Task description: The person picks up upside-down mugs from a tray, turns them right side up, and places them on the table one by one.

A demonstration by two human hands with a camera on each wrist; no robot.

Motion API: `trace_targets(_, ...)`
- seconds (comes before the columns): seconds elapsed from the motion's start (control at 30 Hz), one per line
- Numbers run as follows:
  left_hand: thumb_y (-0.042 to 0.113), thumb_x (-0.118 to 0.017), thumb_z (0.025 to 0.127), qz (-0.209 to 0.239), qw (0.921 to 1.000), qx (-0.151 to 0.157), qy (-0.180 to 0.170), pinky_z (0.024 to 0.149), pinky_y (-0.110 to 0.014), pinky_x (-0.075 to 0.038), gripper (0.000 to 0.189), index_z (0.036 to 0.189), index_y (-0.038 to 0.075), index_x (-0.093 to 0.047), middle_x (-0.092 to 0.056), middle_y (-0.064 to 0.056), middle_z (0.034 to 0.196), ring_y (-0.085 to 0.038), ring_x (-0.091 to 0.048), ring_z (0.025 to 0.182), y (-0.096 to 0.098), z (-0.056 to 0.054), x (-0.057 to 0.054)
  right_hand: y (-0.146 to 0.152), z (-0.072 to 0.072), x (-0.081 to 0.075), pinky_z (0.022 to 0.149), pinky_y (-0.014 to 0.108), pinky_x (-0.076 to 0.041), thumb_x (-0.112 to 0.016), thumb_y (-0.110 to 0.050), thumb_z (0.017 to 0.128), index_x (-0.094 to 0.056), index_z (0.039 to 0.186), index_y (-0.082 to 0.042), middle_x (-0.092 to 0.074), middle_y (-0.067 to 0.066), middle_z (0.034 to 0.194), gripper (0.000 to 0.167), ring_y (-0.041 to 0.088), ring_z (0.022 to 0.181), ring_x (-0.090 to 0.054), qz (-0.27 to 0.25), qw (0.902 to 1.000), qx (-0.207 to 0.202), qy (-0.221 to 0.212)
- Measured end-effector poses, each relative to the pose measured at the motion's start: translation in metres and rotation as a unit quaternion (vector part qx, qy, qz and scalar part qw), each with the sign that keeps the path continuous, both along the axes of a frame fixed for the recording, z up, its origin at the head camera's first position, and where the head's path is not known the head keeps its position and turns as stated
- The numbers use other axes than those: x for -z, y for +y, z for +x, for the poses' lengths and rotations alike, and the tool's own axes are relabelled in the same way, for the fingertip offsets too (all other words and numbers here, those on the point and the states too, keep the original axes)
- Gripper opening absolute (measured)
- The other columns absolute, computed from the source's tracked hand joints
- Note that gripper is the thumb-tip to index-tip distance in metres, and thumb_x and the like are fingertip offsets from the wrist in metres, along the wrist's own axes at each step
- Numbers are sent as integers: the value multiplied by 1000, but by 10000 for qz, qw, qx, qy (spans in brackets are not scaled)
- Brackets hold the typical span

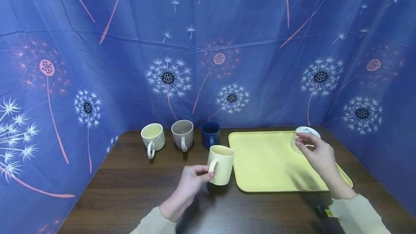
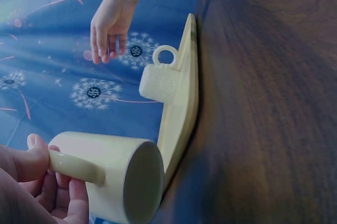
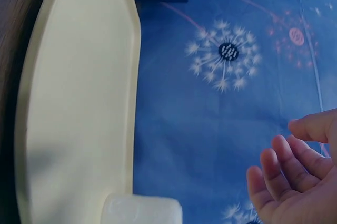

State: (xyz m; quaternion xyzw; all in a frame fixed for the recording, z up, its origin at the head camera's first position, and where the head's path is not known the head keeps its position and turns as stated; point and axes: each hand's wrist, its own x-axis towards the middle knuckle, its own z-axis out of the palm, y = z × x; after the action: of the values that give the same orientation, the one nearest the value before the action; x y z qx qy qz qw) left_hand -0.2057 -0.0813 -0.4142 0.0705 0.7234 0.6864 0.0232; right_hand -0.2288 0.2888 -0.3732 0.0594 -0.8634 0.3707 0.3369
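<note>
My left hand point(image 1: 191, 183) pinches the handle of a pale yellow mug point(image 1: 224, 169), which hangs just above the table, left of the tray's near corner. In the left wrist view, the mug's base point(image 2: 143, 182) faces the table. A yellow tray point(image 1: 266, 161) lies on the right part of the table. On its far right stands a white mug point(image 1: 295, 143) with a raised pattern; it appears to be upside down. Over it is my right hand point(image 1: 320, 154), fingers loosely bent and holding nothing. The left wrist view shows a gap between that hand and the white mug point(image 2: 160, 83).
Along the table's back edge stand a white mug point(image 1: 158, 139), a grey mug point(image 1: 177, 134) and a dark blue mug point(image 1: 207, 138), left of the tray. Behind them hangs a blue dandelion-print cloth point(image 1: 266, 93). A dark object with a yellow tag point(image 1: 329, 213) is by the right sleeve.
</note>
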Motion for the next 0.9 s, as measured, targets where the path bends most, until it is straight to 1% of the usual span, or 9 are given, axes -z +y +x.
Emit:
trace_targets(0.13,1,-74,75,-94,9996,-257,-7,71,-25,-43,19,92,-7,-72,-71,-11,84,-8,-56,77,1,0,4,12,-2,5,65,0,-40,-68,-7,84,-67,105,0,-57,-33,80,23,-23,76,-50,3,9996,277,20)
trace_targets(0.27,1,-74,76,-64,9990,-449,-19,66,-23,-45,18,91,-7,-71,-71,-11,84,-8,-55,74,2,1,7,23,-2,10,65,-1,-39,-68,-8,85,-67,106,0,-51,-39,82,23,-24,76,-48,-46,9985,549,-11)
trace_targets(0.47,0,-74,76,71,9974,-720,-50,62,-20,-46,17,91,-8,-71,-71,-14,85,-7,-56,70,7,2,12,39,-4,19,63,-1,-37,-67,-8,85,-66,108,1,-48,-41,81,25,-25,73,-46,-113,9962,850,-181)
trace_targets(0.57,-1,-74,76,129,9968,-788,-91,62,-20,-47,18,92,-9,-71,-71,-15,85,-7,-56,70,9,2,15,46,-5,24,62,0,-36,-67,-11,85,-66,110,0,-48,-41,83,27,-25,72,-45,-163,9946,976,-307)
trace_targets(0.67,-1,-74,76,156,9963,-842,-117,63,-20,-48,18,92,-8,-71,-71,-15,85,-8,-58,71,10,2,18,52,-5,27,62,2,-36,-67,-14,86,-65,113,-1,-55,-32,84,30,-25,71,-44,-172,9919,1168,-478)
trace_targets(0.77,0,-74,76,140,9957,-907,-126,64,-21,-49,18,92,-7,-71,-71,-15,88,-8,-59,73,11,2,20,60,-7,32,63,6,-37,-67,-18,86,-63,116,-3,-68,-8,90,34,-24,72,-43,-175,9875,1379,-740)
trace_targets(0.83,1,-75,76,135,9952,-955,-162,66,-21,-49,19,93,-6,-72,-71,-15,90,-9,-59,75,11,3,20,65,-8,35,67,12,-37,-66,-21,87,-62,119,-4,-69,9,100,36,-24,71,-41,-142,9844,1504,-905)
trace_targets(0.87,1,-75,76,136,9949,-979,-173,66,-22,-49,19,93,-6,-72,-71,-15,90,-9,-60,76,11,3,21,67,-9,36,70,16,-37,-65,-22,88,-62,119,-4,-68,15,104,37,-24,71,-40,-158,9832,1539,-967)
trace_targets(0.9,1,-75,76,136,9947,-999,-185,67,-22,-49,20,94,-6,-72,-71,-15,91,-9,-60,77,11,4,21,69,-9,38,72,18,-36,-65,-23,88,-62,120,-4,-68,14,105,37,-24,71,-40,-154,9820,1578,-1023)
